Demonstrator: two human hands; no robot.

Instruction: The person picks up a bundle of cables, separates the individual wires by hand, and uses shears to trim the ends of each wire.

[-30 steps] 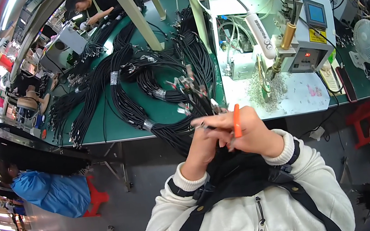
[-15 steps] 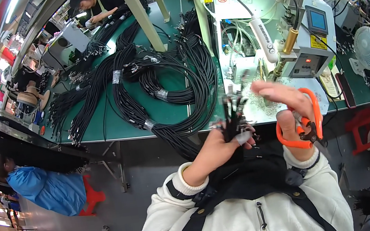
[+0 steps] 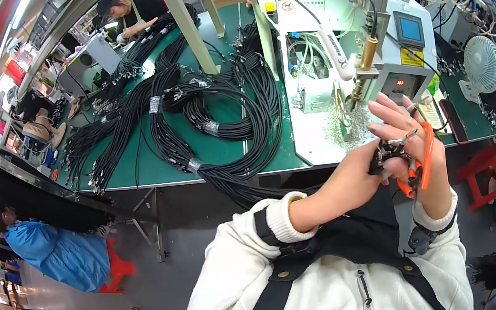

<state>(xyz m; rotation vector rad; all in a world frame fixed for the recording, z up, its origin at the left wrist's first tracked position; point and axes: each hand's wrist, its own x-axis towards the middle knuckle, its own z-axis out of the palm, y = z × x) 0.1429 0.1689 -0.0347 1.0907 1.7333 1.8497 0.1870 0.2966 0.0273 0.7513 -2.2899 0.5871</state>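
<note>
My left hand (image 3: 353,178) is closed around the ends of a black cable bundle (image 3: 391,151), whose metal tips poke out beside its thumb. Orange-handled cutters (image 3: 427,155) stay in my right hand (image 3: 411,132), lying along the palm with the handles around the thumb side. The fingers of that hand stretch up and away, while its thumb side meets the cable ends. Both hands are together in front of the table's near edge. The cutters' blades are mostly hidden.
Coiled black cables (image 3: 218,168) cover the left of the green table (image 3: 131,179). A bench machine (image 3: 387,62) stands ahead, metal scraps (image 3: 345,125) at its base. Right are a small fan (image 3: 484,65) and red stool (image 3: 483,179). A person in blue (image 3: 55,252) sits left; others work beyond.
My left hand has carried the cable ends right, up to my right hand. The right hand has turned, and its cutters now lie nearly upright along the palm.
</note>
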